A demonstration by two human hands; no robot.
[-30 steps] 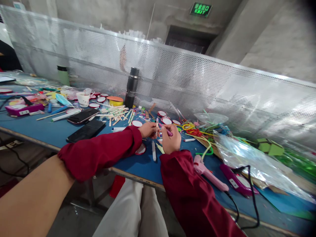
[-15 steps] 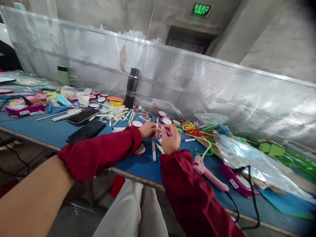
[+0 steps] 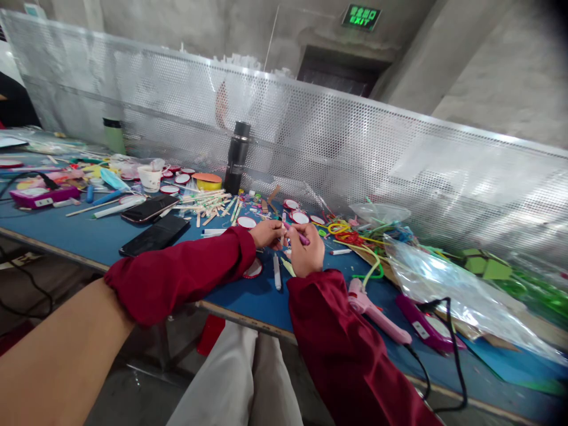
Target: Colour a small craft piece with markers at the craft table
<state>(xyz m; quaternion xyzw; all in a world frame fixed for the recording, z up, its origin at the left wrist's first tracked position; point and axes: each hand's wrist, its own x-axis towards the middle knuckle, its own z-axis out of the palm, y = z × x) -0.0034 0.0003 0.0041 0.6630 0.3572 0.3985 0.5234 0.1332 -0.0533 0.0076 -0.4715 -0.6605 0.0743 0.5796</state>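
Both hands meet over the blue table (image 3: 89, 236), sleeves dark red. My left hand (image 3: 266, 232) pinches a pale wooden craft stick (image 3: 283, 220) that stands upright. My right hand (image 3: 307, 251) is closed around a purple marker (image 3: 302, 237), whose tip points at the stick. A white marker (image 3: 276, 271) lies on the table just below the hands, beside a red-rimmed white disc (image 3: 254, 270) partly hidden under my left sleeve.
Two dark phones (image 3: 153, 222) lie to the left, with a heap of wooden sticks (image 3: 208, 204) and a black flask (image 3: 236, 157) behind. A pink glue gun (image 3: 373, 310), pipe cleaners (image 3: 350, 234) and a clear plastic bag (image 3: 444, 284) sit on the right. A perforated metal screen (image 3: 355, 142) backs the table.
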